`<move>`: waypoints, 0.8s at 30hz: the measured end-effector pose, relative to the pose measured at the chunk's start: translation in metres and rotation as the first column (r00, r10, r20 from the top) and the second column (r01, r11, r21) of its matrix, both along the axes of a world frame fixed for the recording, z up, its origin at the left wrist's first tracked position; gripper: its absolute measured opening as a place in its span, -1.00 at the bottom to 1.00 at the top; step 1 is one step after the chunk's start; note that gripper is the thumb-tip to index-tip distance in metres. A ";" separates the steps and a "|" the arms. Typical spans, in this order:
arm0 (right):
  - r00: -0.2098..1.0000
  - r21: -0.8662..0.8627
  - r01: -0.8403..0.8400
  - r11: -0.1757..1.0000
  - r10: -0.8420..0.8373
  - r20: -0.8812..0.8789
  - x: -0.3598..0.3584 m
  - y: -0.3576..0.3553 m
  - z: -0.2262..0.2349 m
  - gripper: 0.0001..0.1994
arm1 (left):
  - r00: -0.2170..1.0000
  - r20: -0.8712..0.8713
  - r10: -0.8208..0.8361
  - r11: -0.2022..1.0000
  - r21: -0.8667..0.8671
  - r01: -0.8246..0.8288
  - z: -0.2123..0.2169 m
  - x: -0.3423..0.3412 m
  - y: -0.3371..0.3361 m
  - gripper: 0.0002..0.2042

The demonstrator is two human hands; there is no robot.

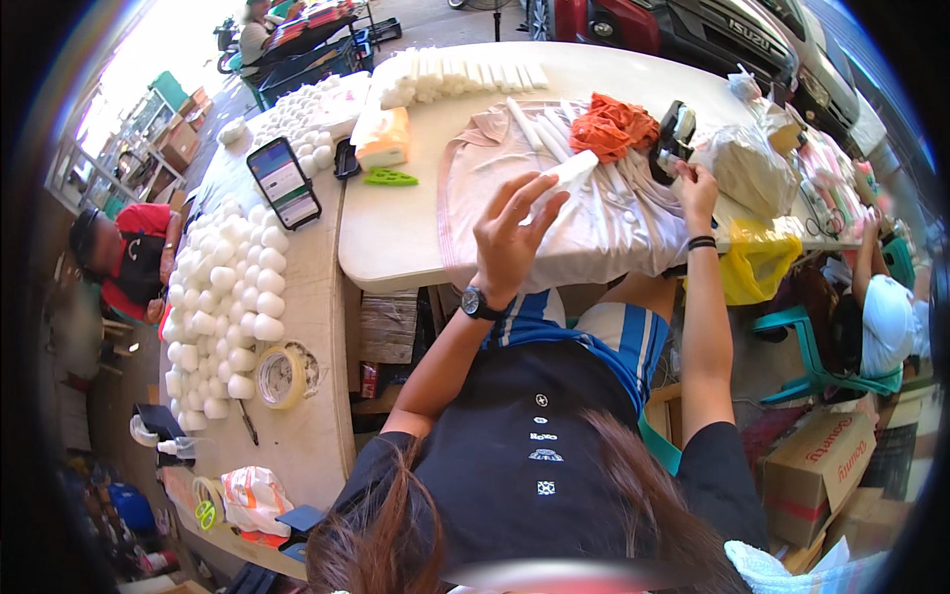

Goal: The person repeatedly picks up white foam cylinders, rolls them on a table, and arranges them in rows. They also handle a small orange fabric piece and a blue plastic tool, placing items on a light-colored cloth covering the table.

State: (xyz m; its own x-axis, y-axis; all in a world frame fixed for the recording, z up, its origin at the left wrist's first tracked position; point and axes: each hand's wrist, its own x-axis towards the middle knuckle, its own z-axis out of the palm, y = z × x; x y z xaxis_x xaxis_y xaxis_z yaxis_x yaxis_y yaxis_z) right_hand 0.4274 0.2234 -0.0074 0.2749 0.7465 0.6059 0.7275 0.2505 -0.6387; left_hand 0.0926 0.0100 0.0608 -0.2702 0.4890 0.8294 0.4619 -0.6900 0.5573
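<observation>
My left hand (pixel 512 238) is raised over the table edge and pinches one end of a white rolled cloth (pixel 572 170). My right hand (pixel 694 188) reaches further out and grips a black tape dispenser (pixel 676 132). Under both hands a pale pink sheet (pixel 594 228) covers the table (pixel 396 238) and carries several more white rolls (pixel 539 124). An orange pile of bands (pixel 612 124) lies just beyond the held roll.
A phone on a stand (pixel 284 182), a green scissor handle (pixel 390 178) and a tissue pack (pixel 382 137) sit to the left. Several white rolled bundles (pixel 218 287) and a tape roll (pixel 281 376) fill the left table. Another person (pixel 884 307) sits at right; cardboard boxes (pixel 816 475) stand below.
</observation>
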 end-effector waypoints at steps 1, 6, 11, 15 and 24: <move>0.999 -0.019 -0.033 0.999 0.033 -0.006 0.004 0.001 0.000 -0.70 | 1.000 -0.010 0.006 1.000 0.002 -0.006 0.000 0.000 0.001 -0.67; 0.989 -0.102 -0.147 0.984 0.144 -0.034 0.017 -0.011 0.008 -0.74 | 1.000 -0.014 0.003 0.997 0.075 -0.002 0.001 0.002 0.003 -0.64; 0.872 -0.163 -0.423 0.891 0.351 -0.341 -0.019 -0.063 0.072 -0.71 | 1.000 -0.028 -0.013 0.994 0.108 0.016 0.000 0.006 0.003 -0.63; 0.646 -0.189 -0.679 0.710 0.454 -0.613 -0.063 -0.119 0.152 -0.72 | 0.999 -0.054 -0.004 0.993 0.120 0.011 -0.002 0.010 0.000 -0.64; 0.411 -0.319 -0.912 0.258 0.570 -0.712 -0.133 -0.179 0.213 -0.67 | 0.992 -0.114 -0.049 0.981 0.184 0.069 -0.011 0.014 -0.001 -0.61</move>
State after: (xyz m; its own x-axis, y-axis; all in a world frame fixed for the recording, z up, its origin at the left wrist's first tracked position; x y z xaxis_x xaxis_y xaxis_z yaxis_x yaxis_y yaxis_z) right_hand 0.2942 0.0447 0.2059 -0.5664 0.8223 -0.0550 0.0689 -0.0193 -0.9974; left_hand 0.1061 0.0091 0.0502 -0.1490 0.3348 0.9304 0.4678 -0.8051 0.3646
